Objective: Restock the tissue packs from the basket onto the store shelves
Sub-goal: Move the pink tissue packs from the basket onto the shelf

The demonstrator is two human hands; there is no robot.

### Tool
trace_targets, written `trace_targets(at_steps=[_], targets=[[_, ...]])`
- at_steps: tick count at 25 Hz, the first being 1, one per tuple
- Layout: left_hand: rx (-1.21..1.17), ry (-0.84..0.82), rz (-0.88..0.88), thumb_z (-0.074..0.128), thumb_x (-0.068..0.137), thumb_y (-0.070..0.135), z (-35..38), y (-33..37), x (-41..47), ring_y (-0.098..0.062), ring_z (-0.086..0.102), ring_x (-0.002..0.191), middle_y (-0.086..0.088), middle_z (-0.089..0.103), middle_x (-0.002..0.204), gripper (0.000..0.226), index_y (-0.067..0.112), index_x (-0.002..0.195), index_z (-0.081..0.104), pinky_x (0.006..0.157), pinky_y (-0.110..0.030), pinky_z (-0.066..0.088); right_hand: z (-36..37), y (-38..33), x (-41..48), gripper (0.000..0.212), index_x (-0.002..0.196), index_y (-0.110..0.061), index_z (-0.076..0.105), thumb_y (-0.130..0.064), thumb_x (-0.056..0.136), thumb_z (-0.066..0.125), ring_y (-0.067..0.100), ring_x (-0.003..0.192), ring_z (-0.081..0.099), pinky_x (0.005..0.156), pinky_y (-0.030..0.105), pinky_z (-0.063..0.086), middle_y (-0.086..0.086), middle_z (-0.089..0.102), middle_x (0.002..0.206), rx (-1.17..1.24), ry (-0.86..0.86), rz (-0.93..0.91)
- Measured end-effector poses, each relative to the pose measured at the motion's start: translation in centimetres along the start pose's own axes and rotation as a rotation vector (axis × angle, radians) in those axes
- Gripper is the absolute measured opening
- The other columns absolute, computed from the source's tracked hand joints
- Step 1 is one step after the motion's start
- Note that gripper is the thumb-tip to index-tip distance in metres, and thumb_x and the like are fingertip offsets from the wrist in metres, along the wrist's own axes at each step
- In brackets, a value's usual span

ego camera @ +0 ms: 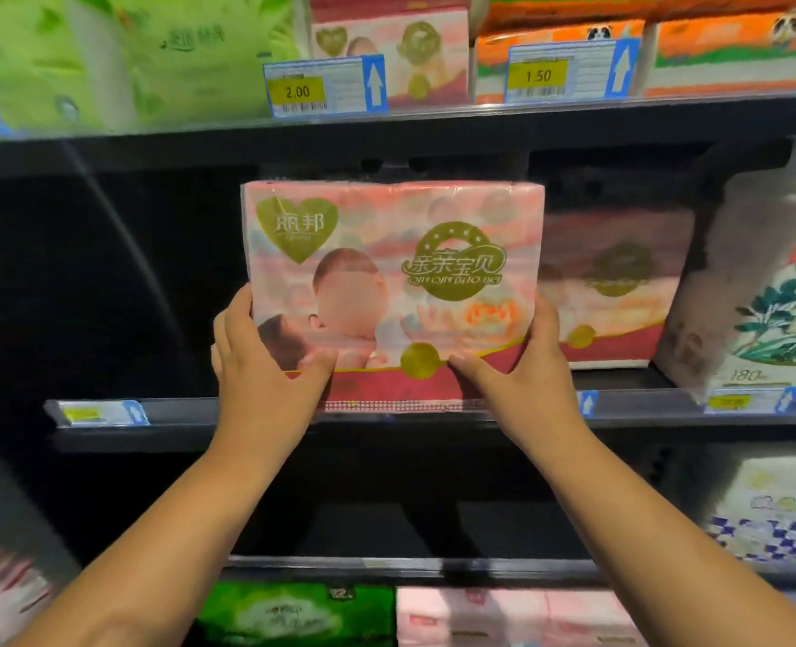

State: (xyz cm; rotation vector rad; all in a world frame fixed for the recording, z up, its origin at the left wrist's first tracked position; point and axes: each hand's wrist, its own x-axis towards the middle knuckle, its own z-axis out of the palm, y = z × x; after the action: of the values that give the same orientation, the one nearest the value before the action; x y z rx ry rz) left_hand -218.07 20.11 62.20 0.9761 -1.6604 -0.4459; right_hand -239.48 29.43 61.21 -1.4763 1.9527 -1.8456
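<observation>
Both grips are clamped on the pink tissue pack [393, 291]: the left hand [265, 366] and right hand [522, 371] each pinch a lower corner, thumbs on its front. The pack stands upright between them, long axis running hand to hand, with its bottom edge at the middle shelf [643, 408] lip. Just beyond the right grip and deeper in stands a matching pink pack [615, 291]. The push looks to be straight inward.

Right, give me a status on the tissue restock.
Done: one pink plastic-wrapped tissue pack already sits back on the dark middle shelf. In hand: the left hand and right hand grip a matching pink pack with a gold heart logo by its lower corners at that shelf's front edge. Left: pushing it in; the basket is out of view, so remaining stock is unknown.
</observation>
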Motion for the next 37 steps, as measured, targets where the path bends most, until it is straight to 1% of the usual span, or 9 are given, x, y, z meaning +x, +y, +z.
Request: trace_targets(at_steps=[5,8,13,21,23,25,28,30,37], targets=[[0.065,-0.017,-0.015,0.081,0.074,0.023,-1.9,-4.1,3.3,-0.021,0.033,0.131,0.0,0.03,0.142,0.091,0.019,0.144,0.023,0.106,-0.038,0.036,5.1,-0.8,2.1,0.088,0.138,-0.023,0.028,-0.023,0.07,0.085,0.016,0.12,0.048,0.097,0.032,0.044,-0.001,0.052,0.128,-0.014,-0.034,0.014],[0.103,-0.029,-0.017,0.082,0.072,0.024,-2.4,-6.9,5.6,-0.025,0.036,0.13,-0.006,0.032,0.141,0.092,0.013,0.144,0.025,0.106,-0.041,0.037,8.0,-1.1,2.8,0.087,0.136,-0.013,0.029,-0.018,0.07,0.085,0.002,0.108,0.044,0.089,0.018,0.038,-0.006,0.052,0.118,-0.085,-0.069,0.041],[0.072,-0.111,-0.029,0.082,0.072,0.026,-1.0,-10.5,7.4,-0.026,0.048,0.119,-0.005,0.038,0.131,0.08,0.013,0.133,0.033,0.098,-0.045,0.045,10.5,0.1,3.7,0.081,0.125,-0.01,0.039,-0.027,0.063,0.089,0.029,0.115,0.055,0.091,0.037,0.047,0.01,0.055,0.123,-0.336,-0.031,0.07],[0.098,-0.267,-0.108,0.089,0.062,0.029,0.6,-11.0,9.7,-0.025,0.042,0.121,-0.005,0.028,0.136,0.102,0.017,0.14,0.024,0.102,-0.041,0.041,10.4,1.0,4.8,0.087,0.123,-0.007,0.04,-0.047,0.061,0.085,0.037,0.106,0.056,0.079,0.04,0.048,0.016,0.05,0.121,-0.681,0.013,0.06],[0.104,-0.281,-0.109,0.087,0.065,0.029,1.5,-10.8,9.6,-0.023,0.046,0.116,-0.006,0.032,0.134,0.098,0.017,0.138,0.022,0.097,-0.039,0.044,10.4,1.0,4.7,0.093,0.133,-0.011,0.032,-0.043,0.064,0.085,0.039,0.108,0.051,0.083,0.045,0.048,0.017,0.043,0.126,-0.781,0.126,-0.041],[0.123,-0.291,-0.111,0.084,0.069,0.029,2.3,-10.6,9.6,-0.025,0.051,0.109,-0.008,0.041,0.129,0.087,0.017,0.13,0.024,0.087,-0.037,0.047,10.9,0.9,4.4,0.072,0.13,-0.019,0.035,-0.03,0.074,0.078,0.038,0.101,0.05,0.078,0.047,0.049,0.017,0.046,0.12,-0.8,0.194,-0.299],[0.179,-0.274,-0.073,0.083,0.072,0.029,3.4,-10.0,10.0,-0.027,0.055,0.104,-0.009,0.045,0.122,0.074,0.017,0.115,0.025,0.076,-0.033,0.045,11.6,0.9,4.7,0.047,0.116,-0.019,0.053,-0.024,0.075,0.076,0.034,0.097,0.051,0.067,0.044,0.053,0.012,0.046,0.11,-0.851,-0.18,-0.356],[0.202,-0.285,-0.072,0.083,0.071,0.033,4.2,-9.8,10.3,-0.03,0.055,0.105,-0.011,0.046,0.123,0.078,0.013,0.119,0.026,0.079,-0.038,0.049,11.5,1.1,5.8,0.042,0.116,-0.022,0.055,-0.029,0.079,0.074,0.03,0.104,0.046,0.076,0.041,0.052,0.008,0.039,0.114,-0.902,-0.398,-0.263],[0.433,-0.375,-0.137,0.073,0.08,0.043,7.4,-10.2,13.3,-0.035,0.061,0.096,-0.02,0.062,0.11,0.057,-0.001,0.113,0.056,0.073,-0.034,0.048,11.4,2.2,8.7,0.062,0.14,-0.031,0.033,-0.033,0.088,0.065,0.033,0.117,0.039,0.091,0.041,0.046,0.015,0.033,0.129,-0.993,-0.585,-0.208]])
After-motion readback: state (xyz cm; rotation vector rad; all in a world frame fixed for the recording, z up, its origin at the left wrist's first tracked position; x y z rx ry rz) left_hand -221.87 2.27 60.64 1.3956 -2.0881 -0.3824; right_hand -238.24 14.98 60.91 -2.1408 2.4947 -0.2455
